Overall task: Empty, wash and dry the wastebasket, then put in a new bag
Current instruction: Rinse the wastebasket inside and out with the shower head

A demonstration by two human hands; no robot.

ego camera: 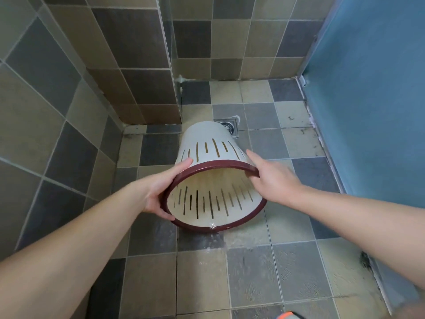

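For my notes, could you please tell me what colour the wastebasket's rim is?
Dark red, on a cream slotted wastebasket; the rim shows best in the head view.

Tiled walls close around wastebasket
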